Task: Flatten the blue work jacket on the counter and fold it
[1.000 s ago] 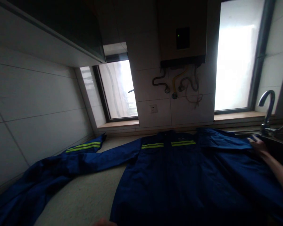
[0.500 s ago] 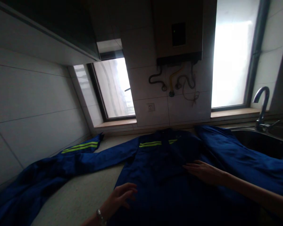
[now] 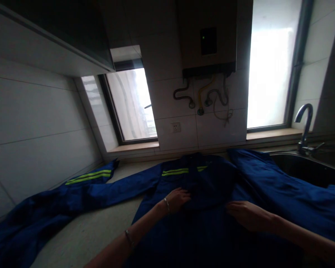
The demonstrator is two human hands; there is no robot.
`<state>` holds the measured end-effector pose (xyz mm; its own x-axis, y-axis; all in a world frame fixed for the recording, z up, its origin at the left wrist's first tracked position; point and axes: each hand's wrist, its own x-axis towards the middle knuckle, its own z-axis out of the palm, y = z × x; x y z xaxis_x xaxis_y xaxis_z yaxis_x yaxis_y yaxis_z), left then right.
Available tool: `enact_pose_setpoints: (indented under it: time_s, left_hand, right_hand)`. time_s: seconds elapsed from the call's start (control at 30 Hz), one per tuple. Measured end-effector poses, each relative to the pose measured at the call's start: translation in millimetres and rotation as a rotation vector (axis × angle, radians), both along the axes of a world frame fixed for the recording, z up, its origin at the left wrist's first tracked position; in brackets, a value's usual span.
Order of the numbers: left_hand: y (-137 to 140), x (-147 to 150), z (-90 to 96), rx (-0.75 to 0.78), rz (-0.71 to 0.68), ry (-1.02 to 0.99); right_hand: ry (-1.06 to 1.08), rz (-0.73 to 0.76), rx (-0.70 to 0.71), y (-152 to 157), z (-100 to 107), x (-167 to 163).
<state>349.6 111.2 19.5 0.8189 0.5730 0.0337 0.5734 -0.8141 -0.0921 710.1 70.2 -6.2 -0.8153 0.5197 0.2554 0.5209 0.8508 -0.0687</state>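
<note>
Blue jacket (image 3: 212, 208) spread on the worktop (image 3: 100, 230); left hand (image 3: 178, 199) and right hand (image 3: 247, 216) lie flat and open on it, one sleeve draped into the sink (image 3: 309, 169).

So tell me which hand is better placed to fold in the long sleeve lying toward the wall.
Left, probably: the left hand rests on the jacket nearest that sleeve.

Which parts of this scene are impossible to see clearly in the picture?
Head view only:
- Left hand: fingertips sink into dark jacket folds; grip unclear.
- Right hand: palm side hidden.
- Left sleeve: cut by the frame's edge.
- Sink: inside too dark.
</note>
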Motion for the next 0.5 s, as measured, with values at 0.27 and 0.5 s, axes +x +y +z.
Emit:
enact_pose_setpoints:
  time_s: [0.27,0.5]
  left_hand:
    - [33,5,117.8,0.241,-0.013,-0.492]
    - [14,8,195.7,0.369,0.006,-0.64]
  right_hand:
    - [0.001,0.189,-0.137,32,22,-15]
    - [-0.019,0.188,-0.013,77,18,-68]
